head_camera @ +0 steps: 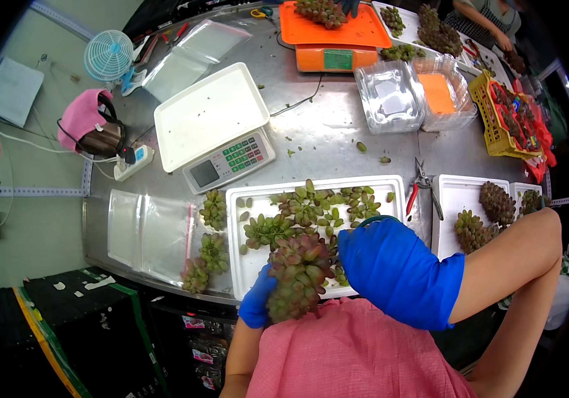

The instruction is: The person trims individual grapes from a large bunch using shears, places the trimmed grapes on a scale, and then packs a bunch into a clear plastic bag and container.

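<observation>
My left hand (pixel 258 297), in a blue glove, holds a large bunch of reddish-green grapes (pixel 300 273) over the near edge of a white foam tray (pixel 314 185). My right hand (pixel 394 266), also blue-gloved, is just right of the bunch; its fingers are hidden. A thin green curved edge, perhaps a tool handle, shows at its top. Small green grape clusters (pixel 267 230) and loose grapes lie in the tray. More small clusters (pixel 213 252) sit on the metal table left of it. Red-handled pliers or snips (pixel 420 184) lie beyond the tray's right side.
A white digital scale (pixel 210 114) stands beyond the tray. Clear bags (pixel 165 234) lie left, near a kettle (pixel 98 137) and fan (pixel 110 54). An orange scale (pixel 336 58), clear plastic boxes (pixel 389 94) and a yellow crate (pixel 501 119) stand farther off. Another tray (pixel 451 191) holds grapes; a co-worker (pixel 486 22) is behind.
</observation>
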A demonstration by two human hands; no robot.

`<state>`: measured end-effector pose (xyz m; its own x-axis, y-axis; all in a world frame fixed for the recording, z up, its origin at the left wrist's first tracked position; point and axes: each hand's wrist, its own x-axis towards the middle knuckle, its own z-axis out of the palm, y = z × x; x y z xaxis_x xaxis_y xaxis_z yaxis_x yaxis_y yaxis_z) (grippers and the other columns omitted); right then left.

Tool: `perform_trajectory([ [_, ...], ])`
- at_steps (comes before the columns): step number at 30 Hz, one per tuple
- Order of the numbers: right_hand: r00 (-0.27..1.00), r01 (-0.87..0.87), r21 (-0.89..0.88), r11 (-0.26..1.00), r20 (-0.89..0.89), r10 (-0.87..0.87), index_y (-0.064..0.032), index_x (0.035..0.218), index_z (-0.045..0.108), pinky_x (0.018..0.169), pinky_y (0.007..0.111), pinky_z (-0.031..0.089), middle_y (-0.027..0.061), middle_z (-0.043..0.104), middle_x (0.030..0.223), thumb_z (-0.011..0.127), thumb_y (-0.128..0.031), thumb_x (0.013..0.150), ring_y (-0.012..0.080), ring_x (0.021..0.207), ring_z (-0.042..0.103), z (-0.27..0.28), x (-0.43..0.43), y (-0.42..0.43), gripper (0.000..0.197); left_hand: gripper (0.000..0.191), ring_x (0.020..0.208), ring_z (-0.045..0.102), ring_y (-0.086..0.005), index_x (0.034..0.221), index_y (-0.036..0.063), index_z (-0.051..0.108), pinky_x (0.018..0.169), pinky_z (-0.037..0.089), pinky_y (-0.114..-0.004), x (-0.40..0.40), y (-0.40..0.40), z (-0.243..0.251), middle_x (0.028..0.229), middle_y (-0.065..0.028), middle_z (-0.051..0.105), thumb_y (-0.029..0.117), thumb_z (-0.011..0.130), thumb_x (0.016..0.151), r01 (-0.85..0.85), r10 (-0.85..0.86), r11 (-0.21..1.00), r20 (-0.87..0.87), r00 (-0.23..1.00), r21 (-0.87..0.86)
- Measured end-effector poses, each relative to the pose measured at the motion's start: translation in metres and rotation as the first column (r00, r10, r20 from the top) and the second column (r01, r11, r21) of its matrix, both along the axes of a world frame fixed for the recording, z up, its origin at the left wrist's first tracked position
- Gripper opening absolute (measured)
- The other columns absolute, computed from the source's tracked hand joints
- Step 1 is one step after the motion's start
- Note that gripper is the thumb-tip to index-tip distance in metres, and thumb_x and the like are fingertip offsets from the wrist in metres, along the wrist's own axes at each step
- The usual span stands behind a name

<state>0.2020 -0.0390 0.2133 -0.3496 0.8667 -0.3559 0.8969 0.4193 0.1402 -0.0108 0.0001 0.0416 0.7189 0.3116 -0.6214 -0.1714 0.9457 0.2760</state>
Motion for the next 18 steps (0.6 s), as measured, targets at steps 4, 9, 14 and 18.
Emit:
perform_trajectory([
  [4, 0.977, 0.113, -0.073, 0.991, -0.174, -0.124, 0.0023, 0.093, 0.054, 0.045, 0.032, 0.038, 0.0082, 0.049, 0.061, 0.053, -0.012, 0.071, 0.0185, 0.055, 0.051, -0.005, 0.009, 0.007, 0.027, 0.049, 0.109, 0.045, -0.0234, 0.129, 0.0079, 0.030, 0.094, 0.036, -0.036, 0.002, -0.006, 0.010, 0.123, -0.0121, 0.042, 0.038, 0.031, 0.090, -0.155, 0.175, 0.983, 0.252, 0.952, -0.096],
  [9, 0.713, 0.313, -0.251, 0.916, -0.575, -0.401, -0.0014, 0.106, 0.051, 0.055, 0.031, 0.045, 0.0119, 0.057, 0.073, 0.060, -0.020, 0.075, 0.0214, 0.065, 0.057, -0.024, 0.031, 0.001, 0.037, 0.068, 0.119, 0.036, -0.0240, 0.133, 0.0080, 0.021, 0.099, 0.029, -0.036, 0.010, 0.000, -0.018, 0.132, -0.0110, 0.031, 0.056, 0.024, 0.086, -0.208, 0.193, 0.978, 0.302, 0.934, 0.018],
  [14, -0.175, 0.447, -0.699, 0.559, -0.680, -0.712, -0.0025, 0.112, 0.049, 0.071, 0.024, 0.045, 0.0083, 0.061, 0.087, 0.067, -0.025, 0.074, 0.0085, 0.077, 0.055, -0.123, 0.017, -0.029, 0.047, 0.077, 0.119, 0.035, -0.0270, 0.134, 0.0106, 0.020, 0.096, 0.033, -0.042, 0.025, 0.005, -0.011, 0.133, -0.0122, 0.030, 0.064, 0.031, 0.079, -0.173, 0.136, 0.974, 0.234, 0.963, 0.143],
  [18, -0.194, 0.309, -0.738, 0.601, -0.667, -0.719, -0.0052, 0.113, 0.050, 0.068, 0.022, 0.045, 0.0096, 0.061, 0.085, 0.067, -0.027, 0.074, 0.0080, 0.072, 0.054, -0.109, 0.011, -0.042, 0.047, 0.070, 0.118, 0.037, -0.0260, 0.133, 0.0083, 0.023, 0.097, 0.033, -0.040, 0.022, 0.002, -0.004, 0.132, -0.0128, 0.033, 0.058, 0.031, 0.083, -0.165, 0.139, 0.974, 0.165, 0.976, 0.154],
])
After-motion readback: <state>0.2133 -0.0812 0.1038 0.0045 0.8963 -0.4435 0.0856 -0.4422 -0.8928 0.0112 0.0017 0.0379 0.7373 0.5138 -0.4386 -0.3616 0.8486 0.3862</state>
